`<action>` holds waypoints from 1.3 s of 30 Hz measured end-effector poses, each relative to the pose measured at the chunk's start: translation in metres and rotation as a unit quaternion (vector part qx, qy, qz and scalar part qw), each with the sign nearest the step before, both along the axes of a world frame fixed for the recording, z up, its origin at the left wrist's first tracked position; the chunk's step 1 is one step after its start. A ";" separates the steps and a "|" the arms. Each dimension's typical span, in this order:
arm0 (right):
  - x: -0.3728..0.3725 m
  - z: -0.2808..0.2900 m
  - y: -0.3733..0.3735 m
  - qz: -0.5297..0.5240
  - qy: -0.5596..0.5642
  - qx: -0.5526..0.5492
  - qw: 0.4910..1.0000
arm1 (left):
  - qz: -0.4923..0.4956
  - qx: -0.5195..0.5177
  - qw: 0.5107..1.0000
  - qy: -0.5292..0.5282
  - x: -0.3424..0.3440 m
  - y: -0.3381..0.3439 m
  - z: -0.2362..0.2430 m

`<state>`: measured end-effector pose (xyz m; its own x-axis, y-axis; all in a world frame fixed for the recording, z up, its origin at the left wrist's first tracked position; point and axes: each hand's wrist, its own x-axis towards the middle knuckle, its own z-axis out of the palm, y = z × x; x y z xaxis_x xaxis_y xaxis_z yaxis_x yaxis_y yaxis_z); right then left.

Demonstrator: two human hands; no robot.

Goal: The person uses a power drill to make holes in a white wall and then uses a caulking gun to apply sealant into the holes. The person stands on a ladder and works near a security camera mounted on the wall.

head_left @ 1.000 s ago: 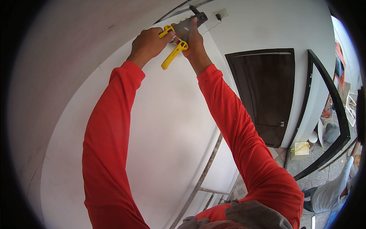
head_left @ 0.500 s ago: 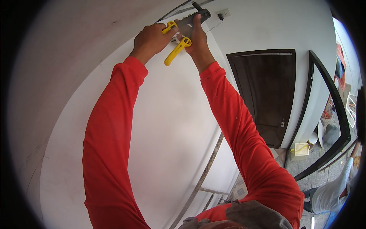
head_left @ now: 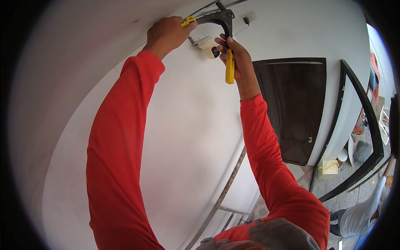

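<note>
Up near the ceiling edge, both hands work a black two-handled tool with yellow grips, which looks like a hand riveter point(head_left: 227, 16). Its handles are spread wide, and its short black nose points up at metal strips point(head_left: 204, 9) along the ceiling edge. My left hand point(head_left: 168, 34) is closed around the left grip. In my right hand point(head_left: 239, 54) the other handle hangs downward against the palm, with the fingers loosely bent around it. Just left of those fingers is a rounded pale device with a black front point(head_left: 211, 51), fixed by a bracket.
A wall socket point(head_left: 251, 18) with a black plug and thin cable is right of the tool. A dark door point(head_left: 291, 108) and a black frame point(head_left: 377, 133) stand at right. Ladder-like metal scaffolding point(head_left: 227, 179) is below. A person in a pale shirt point(head_left: 362, 216) is at lower right.
The tool's handles have swung apart. My right hand has moved down and to the right with its handle, while the left stays near the ceiling. The rounded device has come into view.
</note>
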<state>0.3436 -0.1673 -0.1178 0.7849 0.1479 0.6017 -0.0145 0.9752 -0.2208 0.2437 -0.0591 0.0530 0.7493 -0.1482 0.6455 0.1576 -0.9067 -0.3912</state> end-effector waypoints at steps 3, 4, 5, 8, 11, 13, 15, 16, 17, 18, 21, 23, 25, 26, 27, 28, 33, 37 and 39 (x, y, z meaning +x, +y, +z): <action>0.007 -0.003 0.002 0.033 -0.043 0.065 0.996 | -0.001 -0.013 1.000 0.002 -0.001 -0.001 -0.002; 0.011 0.007 0.014 0.044 0.015 0.070 0.997 | 0.004 -0.021 1.000 0.010 -0.001 -0.001 -0.003; 0.012 0.019 0.028 0.076 -0.004 0.125 0.989 | -0.001 -0.027 1.000 0.007 0.001 -0.001 -0.003; 0.015 0.046 0.053 0.119 -0.056 0.192 0.973 | -0.004 -0.013 1.000 -0.004 0.004 0.001 0.006; 0.013 0.053 0.059 0.166 -0.110 0.232 0.952 | 0.005 -0.007 1.000 0.017 0.002 0.002 0.009; 0.014 0.053 0.055 0.168 -0.119 0.208 0.956 | -0.011 -0.017 1.000 0.017 -0.003 0.000 0.004; 0.018 0.056 0.054 0.157 -0.143 0.187 0.959 | 0.003 0.056 0.998 -0.010 -0.010 -0.004 -0.008; 0.021 0.059 0.056 0.150 -0.144 0.189 0.960 | 0.018 0.134 0.990 -0.046 -0.014 -0.006 -0.018; 0.025 0.062 0.058 0.147 -0.146 0.187 0.960 | 0.027 0.213 0.973 -0.082 -0.018 -0.008 -0.026; 0.028 0.065 0.061 0.144 -0.127 0.180 0.965 | 0.037 0.216 0.973 -0.076 -0.022 -0.010 -0.031; 0.036 0.073 0.071 0.148 -0.126 0.197 0.961 | 0.056 0.219 0.973 -0.056 -0.029 -0.012 -0.034; 0.038 0.077 0.075 0.142 -0.133 0.200 0.960 | 0.053 0.190 0.980 -0.038 -0.029 -0.012 -0.029; 0.039 0.079 0.076 0.133 -0.142 0.200 0.960 | 0.056 0.182 0.981 -0.031 -0.027 -0.012 -0.026; 0.039 0.080 0.076 0.141 -0.121 0.206 0.961 | 0.057 0.184 0.981 -0.032 -0.025 -0.012 -0.026; 0.040 0.082 0.076 0.147 -0.100 0.210 0.961 | 0.061 0.181 0.981 -0.021 -0.025 -0.011 -0.026; 0.041 0.083 0.076 0.168 -0.090 0.221 0.957 | 0.051 0.187 0.980 -0.034 -0.024 -0.010 -0.026; 0.051 0.090 0.076 0.163 -0.142 0.194 0.957 | 0.020 0.185 0.982 -0.027 -0.023 -0.004 -0.018; 0.055 0.096 0.082 0.120 -0.073 0.215 0.967 | -0.020 0.205 0.978 -0.032 -0.022 0.001 -0.011; 0.056 0.102 0.085 0.122 -0.056 0.212 0.968 | -0.021 0.199 0.979 -0.028 -0.020 0.002 -0.011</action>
